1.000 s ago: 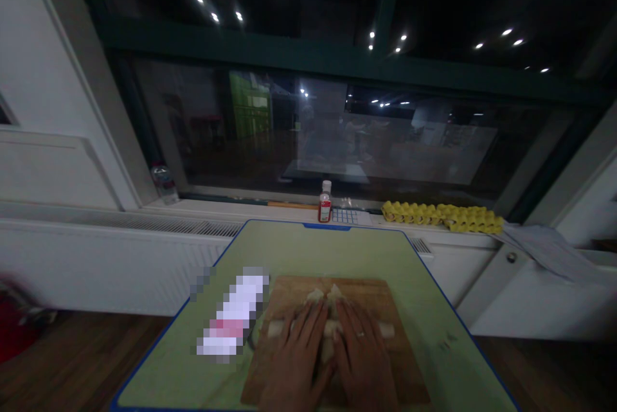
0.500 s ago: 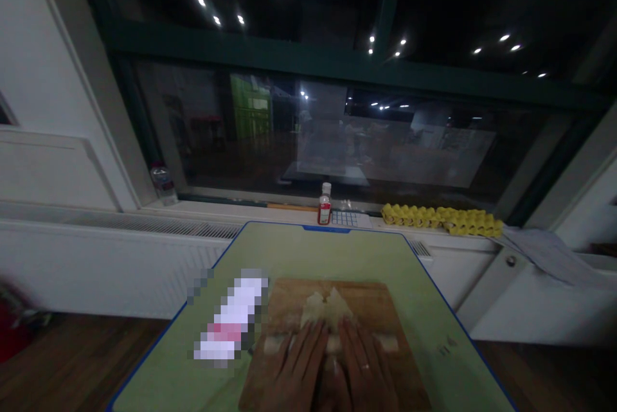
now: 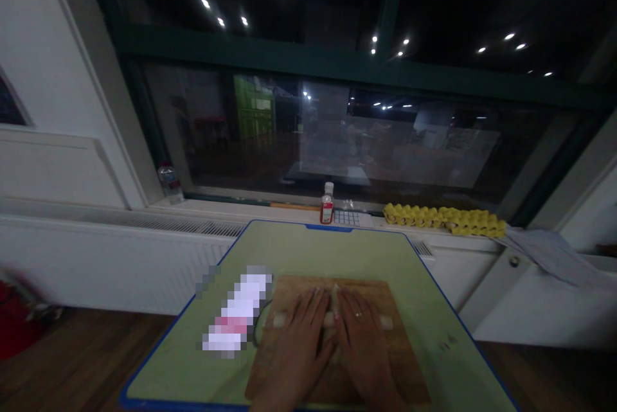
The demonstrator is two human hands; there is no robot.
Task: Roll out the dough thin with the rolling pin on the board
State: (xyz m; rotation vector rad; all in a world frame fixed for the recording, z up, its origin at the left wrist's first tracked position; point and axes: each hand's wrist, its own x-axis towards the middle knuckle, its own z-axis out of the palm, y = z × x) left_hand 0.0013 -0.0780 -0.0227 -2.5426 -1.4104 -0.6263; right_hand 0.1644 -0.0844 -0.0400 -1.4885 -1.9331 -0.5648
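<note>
A wooden cutting board [image 3: 402, 360] lies on a light green table with a blue rim. Across it runs a pale rolling pin [image 3: 387, 322], its two ends sticking out past my hands. My left hand [image 3: 304, 322] rests palm down over the pin, fingers stretched forward. Beside it my right hand [image 3: 360, 328], with a ring on one finger, lies flat over the pin too. A thin sheet of pale dough [image 3: 335, 296] shows a little between the fingertips; most of it is hidden under both hands.
A pixelated bright screen [image 3: 238, 312] lies left of the board. On the windowsill stand a small red-labelled bottle [image 3: 326, 206], yellow egg cartons [image 3: 443, 218] and a clear plastic bottle [image 3: 169, 182]. The table's far edge [image 3: 328, 228] meets the sill under the window.
Both hands and the rolling pin have moved forward, away from me, and the hands now cover the dough that showed ahead of them. The view has shifted slightly.
</note>
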